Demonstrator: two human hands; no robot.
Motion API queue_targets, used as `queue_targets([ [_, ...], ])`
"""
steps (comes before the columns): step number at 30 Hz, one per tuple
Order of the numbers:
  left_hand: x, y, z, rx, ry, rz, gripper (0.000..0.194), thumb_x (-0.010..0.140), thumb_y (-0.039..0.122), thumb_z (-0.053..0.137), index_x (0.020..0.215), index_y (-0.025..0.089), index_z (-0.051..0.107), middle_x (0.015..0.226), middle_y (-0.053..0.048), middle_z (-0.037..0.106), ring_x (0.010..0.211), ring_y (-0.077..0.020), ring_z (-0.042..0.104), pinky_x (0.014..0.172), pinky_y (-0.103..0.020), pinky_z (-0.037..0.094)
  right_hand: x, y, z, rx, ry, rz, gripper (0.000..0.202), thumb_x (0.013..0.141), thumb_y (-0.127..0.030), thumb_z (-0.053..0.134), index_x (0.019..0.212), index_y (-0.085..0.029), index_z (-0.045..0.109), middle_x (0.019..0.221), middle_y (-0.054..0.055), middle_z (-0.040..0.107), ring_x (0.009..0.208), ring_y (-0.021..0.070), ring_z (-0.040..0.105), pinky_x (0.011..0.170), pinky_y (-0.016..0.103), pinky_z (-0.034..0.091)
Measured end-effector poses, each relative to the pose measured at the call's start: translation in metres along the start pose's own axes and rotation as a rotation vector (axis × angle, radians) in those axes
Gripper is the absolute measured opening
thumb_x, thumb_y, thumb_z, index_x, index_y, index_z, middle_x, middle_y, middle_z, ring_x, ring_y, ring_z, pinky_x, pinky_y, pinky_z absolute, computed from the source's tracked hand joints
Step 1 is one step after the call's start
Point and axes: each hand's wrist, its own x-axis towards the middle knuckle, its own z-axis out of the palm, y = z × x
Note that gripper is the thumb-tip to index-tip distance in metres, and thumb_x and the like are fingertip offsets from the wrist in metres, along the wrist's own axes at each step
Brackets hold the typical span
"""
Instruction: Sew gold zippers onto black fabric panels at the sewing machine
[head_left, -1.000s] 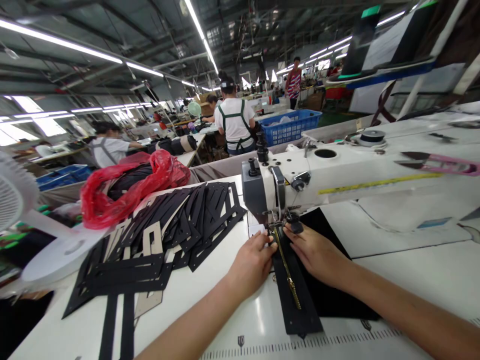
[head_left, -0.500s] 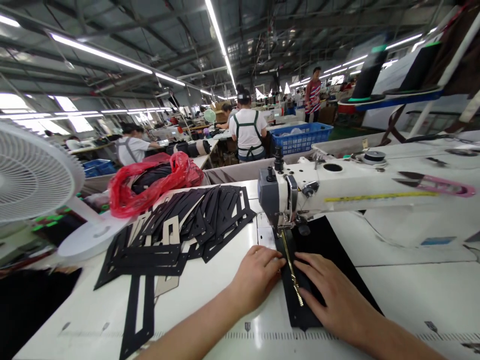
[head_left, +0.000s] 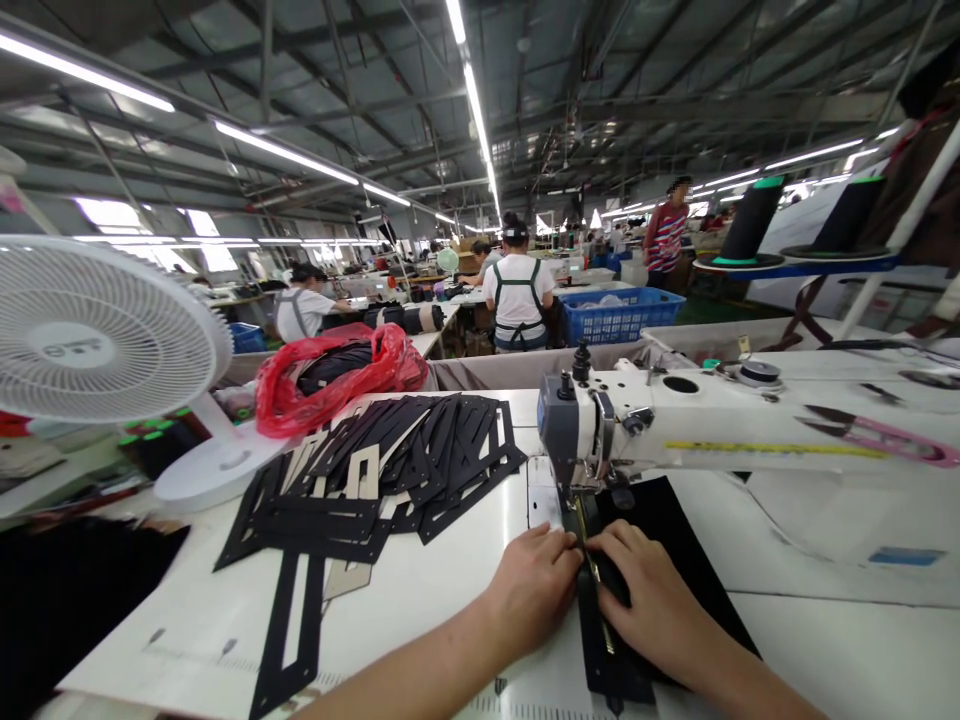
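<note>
A gold-toothed zipper (head_left: 608, 636) lies lengthwise on a black flat piece (head_left: 613, 682) under the head of a white sewing machine (head_left: 570, 430). My left hand (head_left: 532, 580) is closed, its fingers bent and drawn together at the piece's left edge, beside the zipper. From the other side, my right hand (head_left: 656, 595) lies over the piece with its fingers extended and the thumb apart. Its fingertips touch the zipper's right side and cover part of it. A larger black sheet (head_left: 697, 560) extends beneath and to the right of that hand.
Many black frame-shaped pieces (head_left: 315, 525) lie spread on the table at left. Behind them is a red plastic bag (head_left: 281, 395); a white fan (head_left: 214, 455) stands further left. Pink-handled snips (head_left: 892, 437) rest on the machine arm. Co-workers sit beyond, near a blue crate (head_left: 619, 315).
The view has swung slightly left and up. My right fingers have moved in closer over the zipper. My left hand keeps much the same place by the piece's edge.
</note>
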Motion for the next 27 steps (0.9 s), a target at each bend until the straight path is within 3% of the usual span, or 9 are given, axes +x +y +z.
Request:
queue_targets([
  [6, 0.000, 0.003, 0.003, 0.028, -0.039, -0.045, 0.028, 0.074, 0.012, 0.056, 0.102, 0.015, 0.060, 0.110, -0.009, 0.063, 0.100, -0.0244, 0.060, 0.090, -0.038, 0.050, 0.006, -0.006, 0.001, -0.012, 0.019, 0.050, 0.008, 0.072, -0.014, 0.049, 0.078, -0.018, 0.051, 0.089, 0.007, 0.053, 0.085, 0.0236, 0.050, 0.071, 0.037, 0.037],
  [13, -0.006, 0.001, 0.002, 0.055, -0.087, 0.041, 0.023, 0.083, 0.014, 0.052, 0.105, 0.015, 0.059, 0.113, -0.008, 0.063, 0.106, -0.0222, 0.059, 0.096, -0.038, 0.047, 0.001, -0.011, -0.004, 0.091, -0.030, 0.114, 0.019, 0.070, -0.003, 0.043, 0.078, -0.020, 0.044, 0.073, 0.000, 0.053, 0.069, 0.0154, 0.053, 0.064, 0.028, 0.041],
  [18, -0.012, 0.007, -0.004, 0.070, -0.091, 0.129, 0.021, 0.088, 0.016, 0.047, 0.104, 0.012, 0.059, 0.114, -0.010, 0.063, 0.107, -0.0228, 0.058, 0.095, -0.036, 0.048, -0.026, -0.007, -0.004, 0.126, 0.042, -0.067, 0.019, 0.084, -0.008, 0.036, 0.085, -0.018, 0.051, 0.083, 0.004, 0.054, 0.074, 0.0146, 0.055, 0.068, 0.028, 0.046],
  [23, -0.024, 0.020, -0.015, 0.072, -0.131, 0.185, 0.025, 0.092, 0.015, 0.040, 0.109, 0.008, 0.056, 0.116, -0.014, 0.061, 0.112, -0.0231, 0.055, 0.097, -0.037, 0.047, -0.059, -0.009, -0.002, -0.205, 0.286, -0.338, 0.027, 0.088, -0.018, 0.041, 0.109, -0.013, 0.057, 0.111, 0.015, 0.057, 0.101, 0.0256, 0.054, 0.081, 0.041, 0.046],
  [27, -0.032, 0.027, -0.024, 0.020, -0.135, 0.185, 0.027, 0.094, 0.014, 0.036, 0.112, 0.007, 0.055, 0.119, -0.014, 0.059, 0.115, -0.0221, 0.053, 0.100, -0.035, 0.044, -0.075, -0.012, 0.002, -0.312, 0.266, -0.439, 0.028, 0.088, -0.020, 0.046, 0.111, -0.013, 0.059, 0.114, 0.012, 0.061, 0.105, 0.0243, 0.054, 0.083, 0.040, 0.045],
])
